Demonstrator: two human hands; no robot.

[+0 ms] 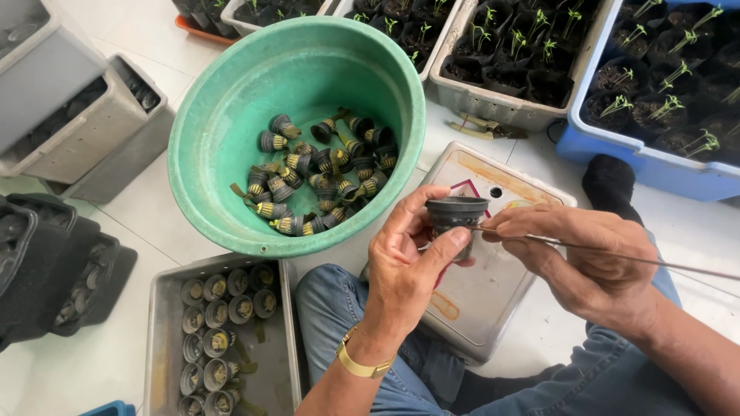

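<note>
The left hand (405, 258) holds a small dark plastic pot (456, 218) upright, just right of the scene's middle. The thumb lies along the pot's near side and the fingers curl around its far-left side, so the grip is closed snugly on the pot's body, with the rim standing clear above the fingertips. A gold watch (361, 364) sits on that wrist.

The right hand (582, 254) is immediately right of the pot, its fingers pinched shut on a thin metal rod (617, 252). The rod's tip reaches left to the pot, just below its rim, and the rest runs off to the right edge. The two hands nearly touch at the pot.

Under the hands lies a flat grey tray lid (493, 296), resting partly on the person's jeans-clad knee (331, 296). Farther and to the left stands a big green basin (231, 123) with a heap of small dark pots with yellowish plugs (320, 177) in its bottom. At near left a grey metal tray (166, 339) holds similar pots stood in rows. Along the far side, grey and blue crates (655, 166) carry black pots with green seedlings (539, 46).
</note>
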